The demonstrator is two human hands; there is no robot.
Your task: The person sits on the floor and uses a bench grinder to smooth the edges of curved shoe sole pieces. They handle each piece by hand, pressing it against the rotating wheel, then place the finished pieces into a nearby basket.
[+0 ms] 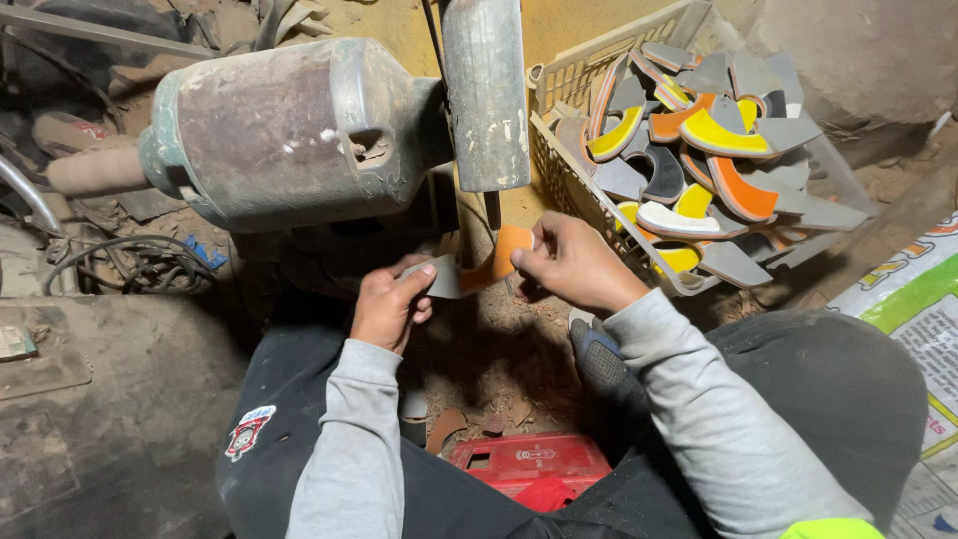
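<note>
A heavy, dust-caked grinding motor (289,130) fills the upper left of the view, its grey housing lying on its side, with a worn cylindrical guard (485,90) hanging down just to its right. Beneath and around it the earth floor (499,349) is brown and littered with small chips.

To the right stands a pale plastic basket (569,80) with latticed walls, tilted a little and piled with curved rubber sole pieces (718,140) in grey, yellow, orange and white, lying every way over one another. A printed sack (913,299) in white and green shows at the far right edge.

Lower down, between the person's dark-trousered knees, sits a red plastic crate (529,461), partly hidden by the legs. A tangle of black cables (130,262) lies at the left.

Both hands meet below the guard, near the basket's front corner. The left hand (391,302), in a grey sleeve, pinches the grey end of a curved sole piece (479,271) between thumb and fingers. The right hand (571,262) is closed on the orange end of the same piece, fingers curled over its edge. The piece spans the gap between the two hands, held in the air above the floor.
</note>
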